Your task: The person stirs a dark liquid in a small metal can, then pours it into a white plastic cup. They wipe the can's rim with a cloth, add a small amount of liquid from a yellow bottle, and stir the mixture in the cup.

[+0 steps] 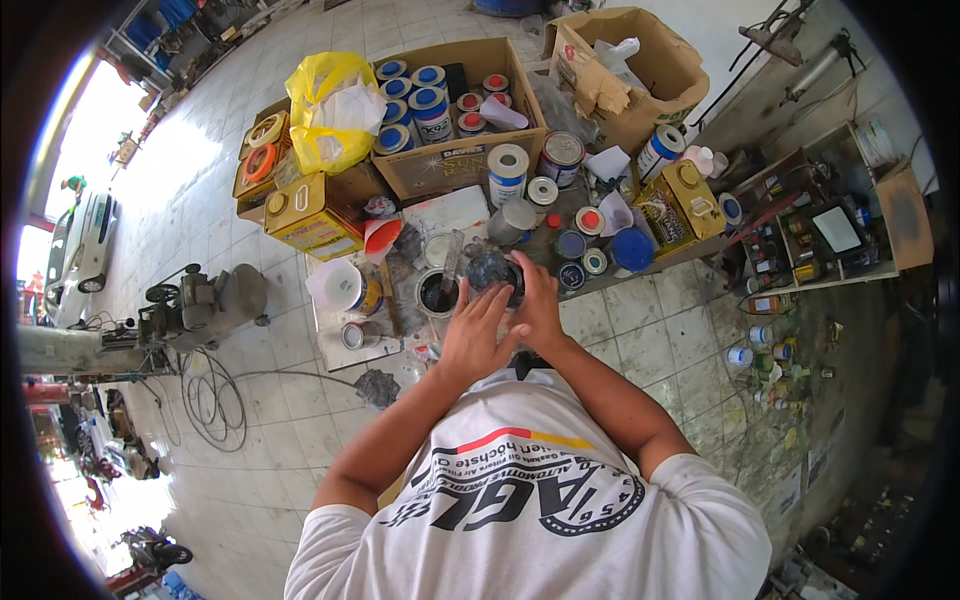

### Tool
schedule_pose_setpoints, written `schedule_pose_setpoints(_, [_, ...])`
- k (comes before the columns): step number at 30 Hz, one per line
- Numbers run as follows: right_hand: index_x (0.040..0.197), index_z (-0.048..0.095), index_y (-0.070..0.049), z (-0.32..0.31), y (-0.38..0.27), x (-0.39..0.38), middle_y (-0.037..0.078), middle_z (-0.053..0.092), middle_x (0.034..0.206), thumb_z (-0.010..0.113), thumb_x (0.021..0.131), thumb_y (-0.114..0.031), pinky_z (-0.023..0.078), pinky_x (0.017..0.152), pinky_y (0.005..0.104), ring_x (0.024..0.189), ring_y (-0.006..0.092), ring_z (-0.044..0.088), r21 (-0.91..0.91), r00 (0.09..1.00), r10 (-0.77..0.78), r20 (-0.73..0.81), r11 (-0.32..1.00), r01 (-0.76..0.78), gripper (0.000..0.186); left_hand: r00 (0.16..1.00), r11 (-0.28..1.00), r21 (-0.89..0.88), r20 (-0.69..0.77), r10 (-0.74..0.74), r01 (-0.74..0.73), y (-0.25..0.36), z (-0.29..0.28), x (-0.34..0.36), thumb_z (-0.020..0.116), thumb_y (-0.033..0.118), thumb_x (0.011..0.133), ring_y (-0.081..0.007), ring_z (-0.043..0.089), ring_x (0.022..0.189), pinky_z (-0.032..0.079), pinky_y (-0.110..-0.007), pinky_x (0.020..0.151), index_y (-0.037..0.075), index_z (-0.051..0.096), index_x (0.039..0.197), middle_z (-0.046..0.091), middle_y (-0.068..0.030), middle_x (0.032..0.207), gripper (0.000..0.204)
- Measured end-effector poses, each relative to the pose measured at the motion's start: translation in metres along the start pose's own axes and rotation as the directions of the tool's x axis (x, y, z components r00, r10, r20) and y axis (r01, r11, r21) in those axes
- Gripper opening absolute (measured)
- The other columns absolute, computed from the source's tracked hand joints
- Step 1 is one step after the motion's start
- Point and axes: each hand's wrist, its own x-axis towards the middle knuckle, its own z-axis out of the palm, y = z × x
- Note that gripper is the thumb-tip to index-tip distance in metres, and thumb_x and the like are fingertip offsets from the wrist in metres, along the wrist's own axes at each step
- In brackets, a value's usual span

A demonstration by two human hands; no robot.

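Observation:
My left hand lies with fingers stretched out across the near side of a dark, crumpled covering. At its right, my right hand curls round a dark can under that covering. Just left of my left fingertips stands an open can of dark paint, with a flat stick upright at its rim. A pale round lid lies behind it. A grey cup and several small cans stand beyond my hands.
Boxes of cans, a yellow bag, rectangular tins and a blue lid crowd the worktable. A compressor with hose is on the tiled floor at left. A shelf unit stands at right, a car far left.

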Motion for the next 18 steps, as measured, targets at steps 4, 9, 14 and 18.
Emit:
schedule_pose_setpoints(4, [0.147,0.047,-0.006,-0.012,0.026,-0.005,0.012,0.064,0.136,0.087,0.068,-0.019,0.04,0.104,0.0506,0.127,0.0367,0.056,0.066,0.999,-0.018,-0.038,0.998,0.021,0.09,0.995,0.996,-0.08,-0.096,-0.035,0.028,0.011,0.011,0.025,0.058,0.032,0.102,-0.0384,0.059,0.13,0.031,-0.058,0.121,-0.005,0.054,0.137,0.063,-0.0236,0.136,0.051])
schedule_pose_setpoints(9, [0.148,0.046,-0.005,-0.026,0.041,0.001,0.014,0.064,0.135,0.088,0.068,-0.016,0.042,0.105,0.0508,0.127,0.0385,0.056,0.159,0.997,-0.071,-0.036,0.984,0.076,0.091,0.982,0.967,-0.21,-0.091,-0.166,0.143,0.024,0.019,0.043,0.061,0.031,0.101,-0.0355,0.068,0.113,0.037,-0.055,0.115,-0.002,0.052,0.139,0.065,-0.0225,0.133,0.051])
schedule_pose_setpoints(14, [0.148,0.045,-0.004,-0.03,0.055,0.005,0.017,0.063,0.136,0.088,0.069,-0.013,0.042,0.107,0.051,0.125,0.0398,0.057,0.211,0.996,-0.09,-0.025,0.973,0.094,0.09,0.978,0.972,-0.139,-0.064,-0.201,0.191,0.042,0.02,0.056,0.056,0.032,0.104,-0.0328,0.069,0.109,0.037,-0.048,0.113,0.0,0.053,0.14,0.068,-0.0189,0.127,0.048])
schedule_pose_setpoints(18, [0.15,0.043,-0.003,-0.037,0.065,0.0,0.018,0.062,0.138,0.088,0.072,-0.014,0.045,0.106,0.0493,0.124,0.04,0.059,0.213,0.996,-0.088,-0.027,0.973,0.092,0.09,0.966,0.945,-0.204,0.026,-0.258,0.257,0.039,0.035,0.056,0.056,0.038,0.104,-0.0305,0.071,0.108,0.031,-0.054,0.116,0.003,0.05,0.142,0.071,-0.017,0.122,0.052])
